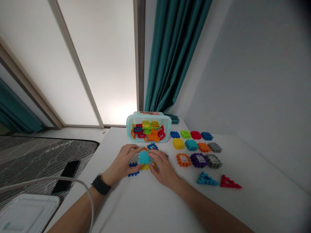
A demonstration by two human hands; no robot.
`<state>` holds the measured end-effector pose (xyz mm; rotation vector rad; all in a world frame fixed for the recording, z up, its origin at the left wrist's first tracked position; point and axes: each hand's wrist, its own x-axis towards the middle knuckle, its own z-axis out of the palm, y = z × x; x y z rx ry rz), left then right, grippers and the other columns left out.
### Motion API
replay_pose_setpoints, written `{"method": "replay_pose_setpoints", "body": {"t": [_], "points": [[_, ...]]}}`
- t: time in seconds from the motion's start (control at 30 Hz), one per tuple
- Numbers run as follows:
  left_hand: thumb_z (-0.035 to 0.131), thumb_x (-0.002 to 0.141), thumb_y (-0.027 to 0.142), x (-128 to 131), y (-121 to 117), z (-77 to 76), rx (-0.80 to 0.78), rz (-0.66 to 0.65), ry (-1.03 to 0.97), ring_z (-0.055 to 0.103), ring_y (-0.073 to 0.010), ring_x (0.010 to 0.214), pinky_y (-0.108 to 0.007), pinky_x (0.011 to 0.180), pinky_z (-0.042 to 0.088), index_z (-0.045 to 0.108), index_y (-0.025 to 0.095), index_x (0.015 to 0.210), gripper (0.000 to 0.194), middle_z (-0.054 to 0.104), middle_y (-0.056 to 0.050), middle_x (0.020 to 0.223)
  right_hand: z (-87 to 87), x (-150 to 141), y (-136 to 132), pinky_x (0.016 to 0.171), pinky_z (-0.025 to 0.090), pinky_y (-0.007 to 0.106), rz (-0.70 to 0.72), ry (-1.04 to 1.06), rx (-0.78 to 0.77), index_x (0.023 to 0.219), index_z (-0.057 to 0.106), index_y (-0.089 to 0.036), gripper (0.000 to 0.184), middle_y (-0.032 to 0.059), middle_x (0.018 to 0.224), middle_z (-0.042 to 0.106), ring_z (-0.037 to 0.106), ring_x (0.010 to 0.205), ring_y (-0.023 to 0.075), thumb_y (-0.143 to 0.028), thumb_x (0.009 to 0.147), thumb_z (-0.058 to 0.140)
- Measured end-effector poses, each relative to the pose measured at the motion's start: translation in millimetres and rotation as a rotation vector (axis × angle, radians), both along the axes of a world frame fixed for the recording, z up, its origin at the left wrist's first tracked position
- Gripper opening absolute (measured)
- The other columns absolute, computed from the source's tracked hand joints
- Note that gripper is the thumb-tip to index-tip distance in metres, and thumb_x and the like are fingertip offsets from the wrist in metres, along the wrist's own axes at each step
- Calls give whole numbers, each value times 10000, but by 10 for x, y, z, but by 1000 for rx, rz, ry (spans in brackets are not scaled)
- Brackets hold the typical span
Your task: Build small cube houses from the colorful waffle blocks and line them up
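A light-blue square building tile with toothed edges (144,157) is between my two hands, above the white table. My left hand (122,160), with a black watch at its wrist, curves round the left side, fingertips and thumb at the edge. On the opposite side my right hand (164,165) grips with its fingers on the right edge, thumb below. Partly hidden under and around the hands lie a blue toothed tile (133,169), a yellow tile (145,167) and, just behind, another blue tile (152,146). Whether these touch the light-blue tile I cannot tell.
A clear tub (128,131) of mixed tiles stands at the back. Stacked toothed tiles in rows, including a purple window tile (199,160), occupy the right, with triangular pieces (230,182) nearer. A white cable (73,179) arches past my left forearm; a phone (65,176) lies left, below.
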<state>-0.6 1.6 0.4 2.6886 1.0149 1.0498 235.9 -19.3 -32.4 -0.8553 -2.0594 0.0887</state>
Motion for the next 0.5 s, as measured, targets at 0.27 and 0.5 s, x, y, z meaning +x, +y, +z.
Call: {"method": "replay_pose_setpoints", "body": {"t": [0.27, 0.5], "points": [[715, 806, 231, -3, 18, -9, -7, 0, 18, 561, -282, 1154, -449, 1004, 469, 543, 238, 1322, 543, 576, -109, 1243, -4, 14, 19, 1062, 484, 482, 57, -16, -53, 1383, 482, -250, 474, 106, 1334, 621, 567, 1265, 253, -151, 924, 547], [712, 831, 271, 65, -24, 1, -68, 93, -41, 587, -275, 1102, -434, 938, 486, 610, 219, 1155, 344, 610, -96, 1174, -42, -6, 6, 1024, 529, 468, -16, 74, -19, 1309, 532, -259, 385, 116, 1282, 589, 593, 1201, 256, -189, 934, 575]]}}
